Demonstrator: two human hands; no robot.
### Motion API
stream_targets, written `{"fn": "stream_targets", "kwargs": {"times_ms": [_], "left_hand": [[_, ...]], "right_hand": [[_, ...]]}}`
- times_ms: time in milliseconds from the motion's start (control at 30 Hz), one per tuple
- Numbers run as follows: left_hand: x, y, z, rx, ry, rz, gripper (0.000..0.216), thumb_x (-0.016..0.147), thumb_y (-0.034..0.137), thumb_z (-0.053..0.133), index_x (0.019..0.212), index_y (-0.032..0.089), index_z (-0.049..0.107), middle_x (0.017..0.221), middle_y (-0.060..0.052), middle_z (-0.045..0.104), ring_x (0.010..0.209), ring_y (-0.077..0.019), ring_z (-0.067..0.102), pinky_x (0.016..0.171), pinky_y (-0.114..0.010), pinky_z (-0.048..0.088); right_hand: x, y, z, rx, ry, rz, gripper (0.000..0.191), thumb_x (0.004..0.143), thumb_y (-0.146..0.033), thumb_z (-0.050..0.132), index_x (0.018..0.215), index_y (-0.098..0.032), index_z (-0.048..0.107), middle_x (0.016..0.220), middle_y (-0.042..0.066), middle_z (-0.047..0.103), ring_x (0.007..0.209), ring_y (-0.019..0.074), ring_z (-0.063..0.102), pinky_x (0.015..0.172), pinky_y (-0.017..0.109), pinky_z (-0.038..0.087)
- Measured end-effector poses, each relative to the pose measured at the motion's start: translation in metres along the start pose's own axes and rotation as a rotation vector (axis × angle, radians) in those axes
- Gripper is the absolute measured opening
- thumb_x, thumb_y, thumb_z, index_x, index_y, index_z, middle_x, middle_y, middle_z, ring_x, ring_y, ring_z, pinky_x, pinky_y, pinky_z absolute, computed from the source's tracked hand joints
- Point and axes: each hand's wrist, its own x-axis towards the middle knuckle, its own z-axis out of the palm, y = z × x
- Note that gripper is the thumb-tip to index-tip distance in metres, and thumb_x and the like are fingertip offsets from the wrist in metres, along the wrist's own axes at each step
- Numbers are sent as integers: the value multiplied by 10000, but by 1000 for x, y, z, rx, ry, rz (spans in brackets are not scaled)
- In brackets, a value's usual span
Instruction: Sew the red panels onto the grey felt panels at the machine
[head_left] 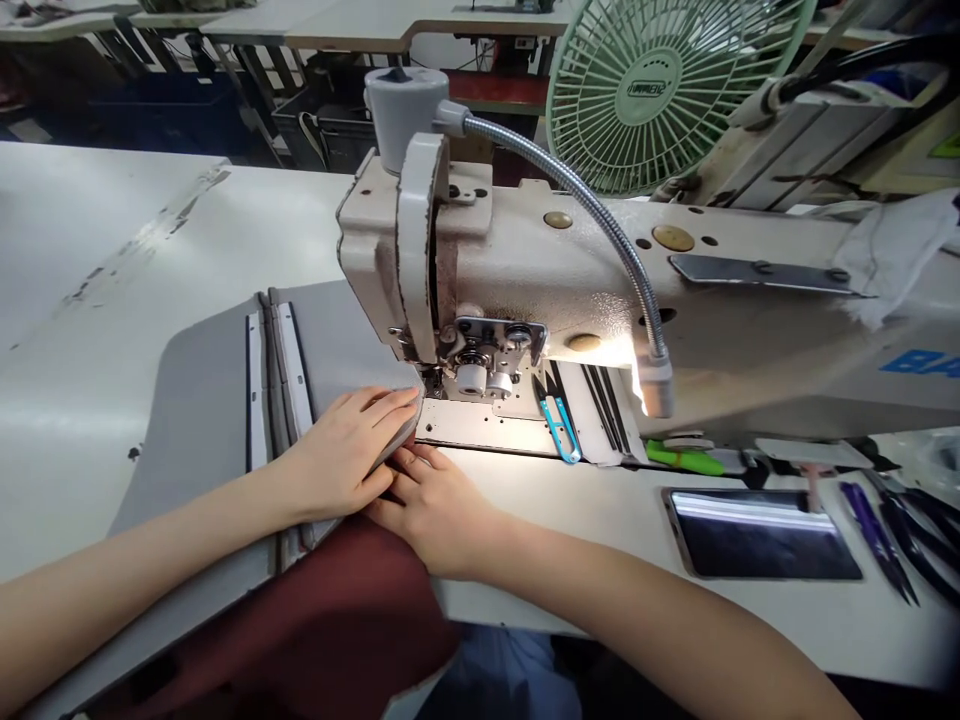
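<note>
A cream industrial sewing machine (525, 270) stands on the white table, its lamp lit over the needle plate. A grey fabric piece (202, 400) with white strips lies to the machine's left. My left hand (345, 455) lies flat on the fabric's edge, fingers stretched toward the needle. My right hand (435, 510) sits just below it, fingers curled and pressed against the fabric's folded edge. A dark red cloth (330, 620) hangs at the table's front edge under both wrists.
Blue-handled thread snips (559, 425) lie on the machine bed. A phone (761, 535) lies face up at the right, with a green marker (686, 460) and dark purple tools (885, 530) near it. A green fan (652, 85) stands behind the machine.
</note>
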Motion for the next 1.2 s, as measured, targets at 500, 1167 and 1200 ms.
{"fn": "stream_targets", "kwargs": {"times_ms": [500, 1167, 1200], "left_hand": [[9, -3, -7, 64, -80, 9, 612, 793, 197, 488, 1402, 138, 464, 1505, -105, 451, 1393, -299, 345, 1068, -456, 374], [28, -3, -7, 9, -66, 43, 493, 811, 233, 477, 1295, 145, 520, 1394, -125, 510, 1226, -269, 522, 1005, -428, 394], [29, -3, -7, 6, -67, 36, 486, 808, 232, 480, 1285, 150, 523, 1376, -124, 517, 1193, -265, 541, 993, -426, 400]], "right_hand": [[2, 7, -8, -10, -18, 19, 353, 901, -224, 524, 1236, -197, 631, 1114, 105, 676, 1117, 294, 521, 978, 428, 361], [-3, 12, -24, 20, -125, 89, 438, 870, -236, 549, 1303, -184, 593, 1162, 104, 662, 1142, 305, 500, 984, 436, 359], [-3, 13, -25, 13, -127, 93, 433, 867, -234, 551, 1295, -184, 598, 1168, 105, 661, 1148, 305, 500, 984, 433, 358]]}}
